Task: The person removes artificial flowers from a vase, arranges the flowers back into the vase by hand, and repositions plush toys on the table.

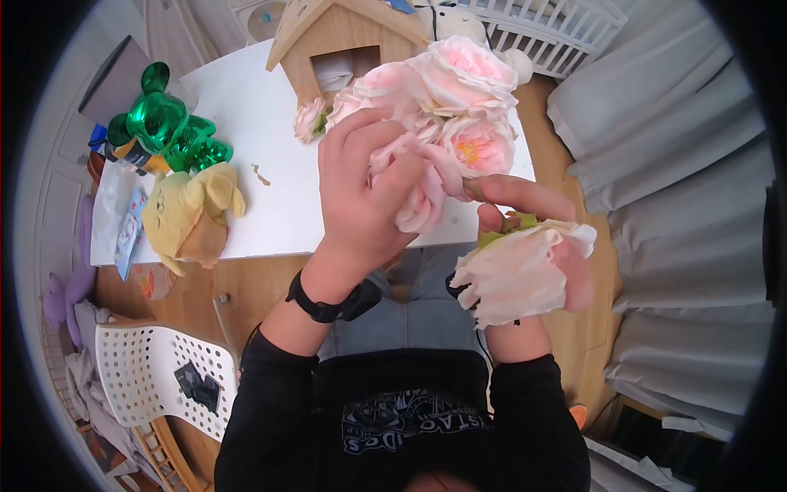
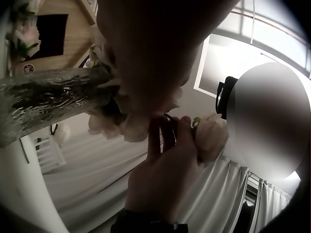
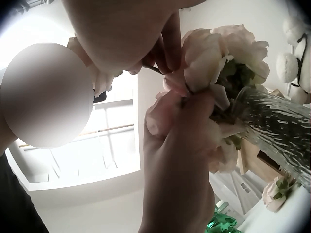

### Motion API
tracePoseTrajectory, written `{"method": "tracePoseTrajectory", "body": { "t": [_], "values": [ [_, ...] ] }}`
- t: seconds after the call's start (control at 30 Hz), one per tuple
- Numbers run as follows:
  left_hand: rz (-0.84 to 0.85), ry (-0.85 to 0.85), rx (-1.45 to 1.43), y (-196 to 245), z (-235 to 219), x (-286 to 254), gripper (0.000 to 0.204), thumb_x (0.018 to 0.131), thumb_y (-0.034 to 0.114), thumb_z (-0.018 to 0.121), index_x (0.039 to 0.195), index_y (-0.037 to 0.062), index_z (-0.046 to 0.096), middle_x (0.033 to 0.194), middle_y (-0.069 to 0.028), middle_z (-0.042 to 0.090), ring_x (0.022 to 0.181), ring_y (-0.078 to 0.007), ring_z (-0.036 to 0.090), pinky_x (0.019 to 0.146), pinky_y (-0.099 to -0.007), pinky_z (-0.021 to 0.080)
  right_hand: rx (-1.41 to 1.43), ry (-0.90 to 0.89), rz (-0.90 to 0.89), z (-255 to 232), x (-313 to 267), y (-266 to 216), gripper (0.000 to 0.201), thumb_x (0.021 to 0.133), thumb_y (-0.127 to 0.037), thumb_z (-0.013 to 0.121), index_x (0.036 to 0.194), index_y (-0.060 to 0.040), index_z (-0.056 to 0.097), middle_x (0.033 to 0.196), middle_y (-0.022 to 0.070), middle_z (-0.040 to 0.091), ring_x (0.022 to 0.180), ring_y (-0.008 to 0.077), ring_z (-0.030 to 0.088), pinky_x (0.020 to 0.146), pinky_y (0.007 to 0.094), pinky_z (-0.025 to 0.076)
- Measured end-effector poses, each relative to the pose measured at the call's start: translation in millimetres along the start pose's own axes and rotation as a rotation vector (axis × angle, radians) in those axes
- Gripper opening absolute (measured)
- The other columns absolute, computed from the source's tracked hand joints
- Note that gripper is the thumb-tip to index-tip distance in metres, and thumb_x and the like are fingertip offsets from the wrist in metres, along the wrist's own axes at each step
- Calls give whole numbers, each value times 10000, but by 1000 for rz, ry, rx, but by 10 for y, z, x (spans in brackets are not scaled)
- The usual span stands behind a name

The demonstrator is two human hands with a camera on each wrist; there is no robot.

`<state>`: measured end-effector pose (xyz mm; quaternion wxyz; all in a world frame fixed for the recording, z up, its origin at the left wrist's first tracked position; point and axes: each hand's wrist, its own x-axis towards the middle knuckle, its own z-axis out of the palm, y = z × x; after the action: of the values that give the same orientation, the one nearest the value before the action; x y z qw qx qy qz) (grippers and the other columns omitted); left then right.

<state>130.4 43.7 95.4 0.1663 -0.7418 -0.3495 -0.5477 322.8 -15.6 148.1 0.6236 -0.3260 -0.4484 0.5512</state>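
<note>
In the head view my right hand (image 1: 534, 195) pinches the short green stem of a pale pink rose (image 1: 520, 275). Its bloom hangs over the palm and hides part of it. My left hand (image 1: 357, 184) has its fingers curled about another pink rose (image 1: 426, 201), at the near side of a bunch of roses (image 1: 471, 74). Both wrist views show the bunch standing in a ribbed clear glass vase (image 3: 277, 131) with dark stems inside. The right fingertips are close beside the rose in my left hand, the stem running between them.
Behind the roses stands a wooden toy house (image 1: 295, 61) on the white table (image 1: 270, 213). A loose small rose (image 1: 310, 120) lies near it. At the table's left are a shiny green bear figure (image 1: 160, 123) and a yellow plush toy (image 1: 193, 213). A white chair (image 1: 156, 369) stands lower left.
</note>
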Motion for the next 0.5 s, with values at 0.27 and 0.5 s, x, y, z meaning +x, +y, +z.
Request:
{"method": "tracePoseTrajectory", "body": {
  "t": [0.27,0.5],
  "values": [
    [-82,61,-195,-58,-28,-50,533,633,58,892,1105,107,649,1202,-162,691,1208,-457,680,969,-524,547,-137,-61,-226,-151,59,103,751,792,-453,574,1213,156,699,1259,321,689,1176,379,694,909,343,640],
    [-189,106,-322,-104,-21,-95,373,761,22,789,1112,48,667,1204,-185,720,1240,-446,692,1020,-513,556,-123,-151,-120,-283,79,164,697,797,-394,549,1239,123,706,1277,303,684,1157,383,689,930,407,618]
  ]
}}
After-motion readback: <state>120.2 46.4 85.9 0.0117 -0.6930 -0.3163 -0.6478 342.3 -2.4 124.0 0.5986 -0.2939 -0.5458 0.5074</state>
